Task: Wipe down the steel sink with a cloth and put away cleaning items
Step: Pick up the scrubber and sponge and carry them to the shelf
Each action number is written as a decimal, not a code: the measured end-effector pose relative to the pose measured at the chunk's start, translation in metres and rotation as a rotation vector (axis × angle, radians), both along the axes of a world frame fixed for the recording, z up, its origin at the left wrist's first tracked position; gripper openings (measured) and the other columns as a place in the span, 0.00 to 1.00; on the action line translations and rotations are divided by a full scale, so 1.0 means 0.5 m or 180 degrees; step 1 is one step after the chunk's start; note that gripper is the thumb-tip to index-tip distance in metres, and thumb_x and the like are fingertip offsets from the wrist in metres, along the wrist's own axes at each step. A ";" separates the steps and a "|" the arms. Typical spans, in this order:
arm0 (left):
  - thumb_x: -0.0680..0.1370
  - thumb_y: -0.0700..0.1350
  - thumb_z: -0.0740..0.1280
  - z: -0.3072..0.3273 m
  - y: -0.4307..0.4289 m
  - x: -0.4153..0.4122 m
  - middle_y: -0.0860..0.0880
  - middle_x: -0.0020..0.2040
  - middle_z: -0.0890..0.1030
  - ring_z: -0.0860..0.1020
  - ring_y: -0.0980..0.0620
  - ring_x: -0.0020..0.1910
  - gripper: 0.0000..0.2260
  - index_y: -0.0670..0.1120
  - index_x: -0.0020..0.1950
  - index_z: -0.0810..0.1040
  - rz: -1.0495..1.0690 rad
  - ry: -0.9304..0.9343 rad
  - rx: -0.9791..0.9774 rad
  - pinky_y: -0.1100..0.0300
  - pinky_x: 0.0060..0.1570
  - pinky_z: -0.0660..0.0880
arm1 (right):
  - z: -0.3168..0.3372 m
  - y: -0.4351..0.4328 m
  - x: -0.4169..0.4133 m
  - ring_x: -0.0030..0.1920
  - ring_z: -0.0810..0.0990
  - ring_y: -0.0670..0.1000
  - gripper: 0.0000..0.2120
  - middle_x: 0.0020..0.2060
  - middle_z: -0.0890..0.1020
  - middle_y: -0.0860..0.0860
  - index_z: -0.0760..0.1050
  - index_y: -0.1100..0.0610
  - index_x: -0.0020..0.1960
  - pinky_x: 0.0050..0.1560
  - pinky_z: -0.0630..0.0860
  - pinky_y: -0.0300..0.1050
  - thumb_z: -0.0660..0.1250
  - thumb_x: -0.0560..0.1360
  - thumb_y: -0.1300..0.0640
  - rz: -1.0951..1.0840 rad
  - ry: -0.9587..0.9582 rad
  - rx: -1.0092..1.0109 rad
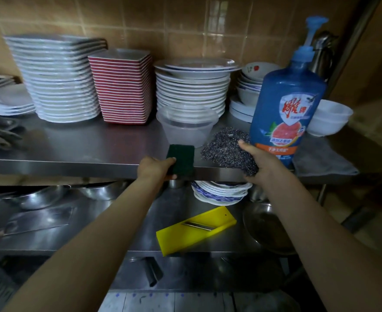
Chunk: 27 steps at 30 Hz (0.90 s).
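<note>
Upper steel shelf (72, 149), far L: tall stack of white square plates (59, 86), then a stack of red square dishes (122, 91) touching it, then round white plates (192, 88). A clear plastic tub (185, 124) stands in front of the round plates.

L hand (156, 168) is at the shelf's front edge. Its fingers are curled round the btm end of the green scouring pad (183, 157), thumb on the front face. The pad stands upright, just below the tub, straddling the shelf lip.

Just R of it is the steel wool ball (226, 152), beside the tub & over the shelf front. R hand (262, 165) grips it from the R side, thumb pressed on top; the other fingers are hidden behind the wool.

The blue pump bottle of dish soap (287, 97) is close behind the R hand, leaning slightly. Can't tell if the hand also holds it or it rests on the shelf. Stacked bowls (250, 84) sit behind the bottle, white bowls (329, 118) to its R. A grey cloth (323, 158) lies flat on the shelf's R end, next to the bottle base.

Lower shelf (108, 221), L to R: cleaver (41, 219), yellow slicer (194, 230) overhanging the front edge, blue-patterned plates (219, 192) behind it.
</note>
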<state>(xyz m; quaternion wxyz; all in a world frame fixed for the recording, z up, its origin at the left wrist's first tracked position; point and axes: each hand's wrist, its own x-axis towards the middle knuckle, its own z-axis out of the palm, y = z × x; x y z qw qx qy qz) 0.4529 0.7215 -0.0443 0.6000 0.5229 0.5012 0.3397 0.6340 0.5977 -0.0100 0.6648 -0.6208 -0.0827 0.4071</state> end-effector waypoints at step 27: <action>0.77 0.48 0.64 -0.013 0.031 -0.117 0.31 0.47 0.80 0.78 0.49 0.28 0.20 0.31 0.58 0.68 -0.0290 0.0432 0.0551 0.69 0.17 0.68 | -0.004 0.073 -0.036 0.51 0.78 0.61 0.20 0.49 0.81 0.60 0.76 0.64 0.50 0.41 0.67 0.45 0.72 0.71 0.48 -0.0251 -0.3491 -0.1806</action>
